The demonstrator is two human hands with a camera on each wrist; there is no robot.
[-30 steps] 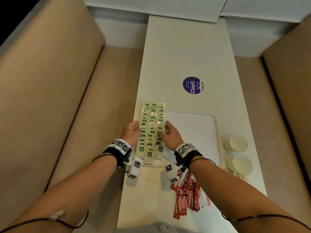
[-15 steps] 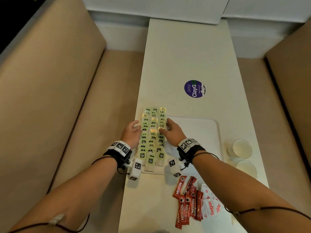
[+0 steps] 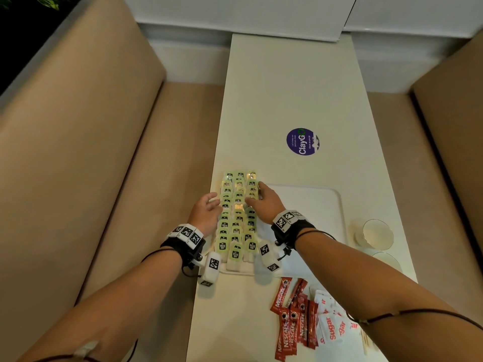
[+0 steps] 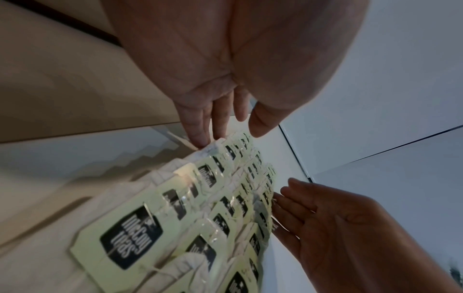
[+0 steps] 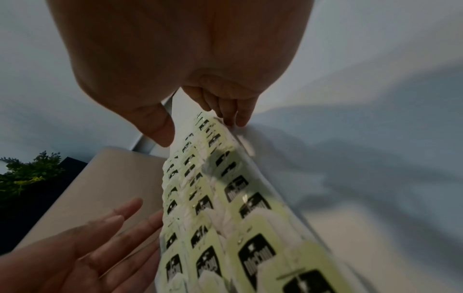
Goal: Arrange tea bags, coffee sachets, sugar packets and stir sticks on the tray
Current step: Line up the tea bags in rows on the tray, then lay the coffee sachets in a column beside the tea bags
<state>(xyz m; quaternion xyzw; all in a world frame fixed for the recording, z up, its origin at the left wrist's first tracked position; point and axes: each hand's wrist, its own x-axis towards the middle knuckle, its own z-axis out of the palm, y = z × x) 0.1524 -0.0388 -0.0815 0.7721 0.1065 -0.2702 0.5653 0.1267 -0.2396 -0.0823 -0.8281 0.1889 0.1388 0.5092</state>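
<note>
On the long white table (image 3: 292, 95), a white tray (image 3: 313, 205) carries tea bags (image 3: 237, 218) in three overlapping columns along its left edge, running away from the person. The left hand (image 3: 205, 212) and right hand (image 3: 266, 205) flank them, fingers straight, grasping nothing. Tags seem to read "McCoy teas". Near-edge sachets (image 3: 290, 317) read "NESCAFE"; packets (image 3: 332, 325) read "Sugar".

Café or pantry booth, beige padded benches (image 3: 86, 142), narrow white table (image 3: 292, 82)
</note>
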